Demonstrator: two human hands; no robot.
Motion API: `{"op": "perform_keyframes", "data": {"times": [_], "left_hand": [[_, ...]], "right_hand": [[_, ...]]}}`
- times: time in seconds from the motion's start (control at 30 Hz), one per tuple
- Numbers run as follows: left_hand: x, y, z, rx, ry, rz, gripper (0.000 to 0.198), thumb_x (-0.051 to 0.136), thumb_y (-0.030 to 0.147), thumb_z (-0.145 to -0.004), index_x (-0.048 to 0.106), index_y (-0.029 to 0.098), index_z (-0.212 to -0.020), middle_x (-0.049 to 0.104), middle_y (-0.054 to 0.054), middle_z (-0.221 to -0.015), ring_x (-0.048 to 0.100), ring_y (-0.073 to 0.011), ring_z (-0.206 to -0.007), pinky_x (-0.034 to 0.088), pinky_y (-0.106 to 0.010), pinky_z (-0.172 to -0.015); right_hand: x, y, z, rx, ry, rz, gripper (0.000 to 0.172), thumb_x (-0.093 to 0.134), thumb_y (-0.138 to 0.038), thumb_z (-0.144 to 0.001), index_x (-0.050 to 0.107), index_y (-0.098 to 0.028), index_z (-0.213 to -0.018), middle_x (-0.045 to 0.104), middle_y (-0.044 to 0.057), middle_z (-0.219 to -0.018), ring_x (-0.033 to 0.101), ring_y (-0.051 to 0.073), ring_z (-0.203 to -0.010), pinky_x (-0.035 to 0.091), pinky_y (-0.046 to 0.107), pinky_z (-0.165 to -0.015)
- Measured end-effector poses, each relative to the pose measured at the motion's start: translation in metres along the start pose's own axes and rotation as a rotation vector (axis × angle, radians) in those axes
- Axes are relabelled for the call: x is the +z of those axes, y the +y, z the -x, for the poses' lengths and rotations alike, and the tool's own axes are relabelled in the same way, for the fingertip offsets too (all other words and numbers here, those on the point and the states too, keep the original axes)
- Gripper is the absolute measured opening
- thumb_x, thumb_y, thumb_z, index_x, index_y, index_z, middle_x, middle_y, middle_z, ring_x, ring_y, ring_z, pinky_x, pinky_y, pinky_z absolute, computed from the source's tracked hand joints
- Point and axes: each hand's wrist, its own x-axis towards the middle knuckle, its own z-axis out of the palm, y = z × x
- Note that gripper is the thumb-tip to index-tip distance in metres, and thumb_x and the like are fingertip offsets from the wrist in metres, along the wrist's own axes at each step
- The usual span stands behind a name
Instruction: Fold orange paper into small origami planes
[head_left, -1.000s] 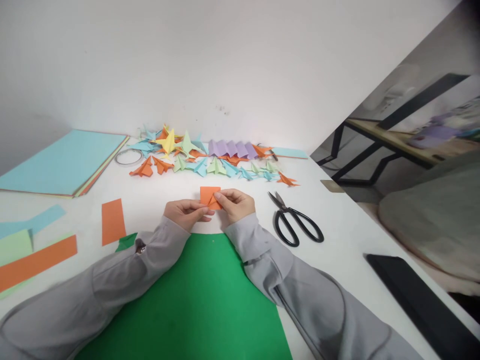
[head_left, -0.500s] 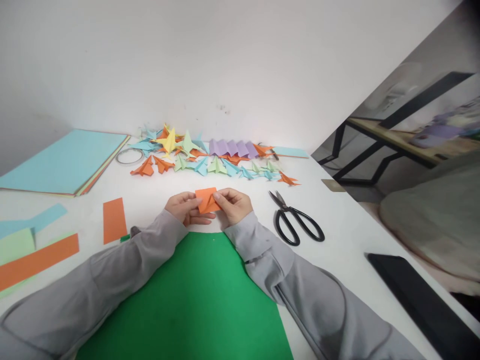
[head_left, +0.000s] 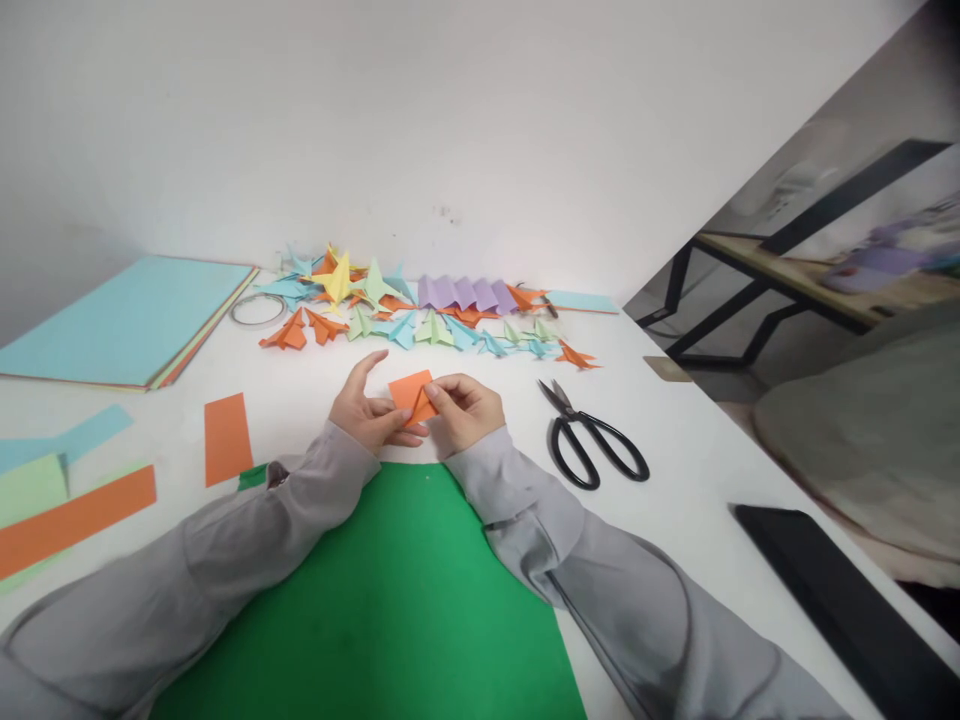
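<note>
A small square of orange paper [head_left: 409, 386] is held up between my hands, just beyond the far edge of the green sheet [head_left: 375, 600]. A crease or raised fold runs across its lower right part. My left hand [head_left: 369, 410] grips the lower edge with the thumb in front and fingers behind, its index finger raised away from the paper. My right hand [head_left: 470, 408] pinches the right side between thumb and curled fingers. Behind my hands lie several folded paper shapes [head_left: 433, 330] in orange, green and blue, with a yellow one [head_left: 340, 280] on the pile.
Black-handled scissors [head_left: 592, 435] lie to the right, blades pointing away. A dark flat object [head_left: 832, 590] rests near the right table edge. Coloured sheets [head_left: 127, 315], a wire ring [head_left: 258, 309], an orange rectangle [head_left: 229, 440] and paper strips [head_left: 82, 515] are at left. Pleated purple paper [head_left: 465, 295] stands by the wall.
My left index finger has lifted off the paper and the left thumb has moved down to its lower edge. The orange paper has tilted slightly; my right hand keeps its pinch.
</note>
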Motion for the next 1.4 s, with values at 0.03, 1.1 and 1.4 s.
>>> {"op": "perform_keyframes", "data": {"times": [0.03, 1.1, 1.4], "left_hand": [[0.001, -0.001, 0.0, 0.023, -0.005, -0.006, 0.07, 0.071, 0.018, -0.06, 0.036, 0.017, -0.121, 0.065, 0.003, -0.052, 0.066, -0.0187, -0.054, 0.056, -0.026, -0.05], [0.005, -0.011, 0.0, 0.051, 0.117, -0.055, 0.031, 0.077, 0.023, -0.048, 0.049, 0.014, -0.059, 0.062, 0.001, -0.047, 0.065, -0.0169, -0.05, 0.054, -0.023, -0.045], [0.006, -0.009, 0.0, 0.047, 0.105, -0.051, 0.031, 0.076, 0.029, -0.051, 0.051, 0.013, -0.061, 0.062, 0.001, -0.048, 0.066, -0.019, -0.053, 0.054, -0.023, -0.043]], "right_hand": [[0.0, 0.0, 0.0, 0.0, 0.004, 0.005, 0.019, 0.065, -0.034, -0.063, 0.061, -0.016, -0.063, 0.059, -0.001, -0.054, 0.05, 0.01, -0.05, 0.041, 0.023, -0.048], [0.003, 0.002, 0.0, -0.028, -0.004, -0.111, 0.024, 0.07, -0.031, -0.058, 0.05, -0.019, -0.064, 0.049, -0.008, -0.046, 0.044, 0.006, -0.04, 0.036, 0.02, -0.041], [0.003, -0.002, -0.001, 0.028, -0.02, -0.148, 0.031, 0.073, -0.036, -0.054, 0.051, -0.018, -0.067, 0.054, -0.006, -0.05, 0.048, 0.008, -0.044, 0.038, 0.021, -0.044]]}}
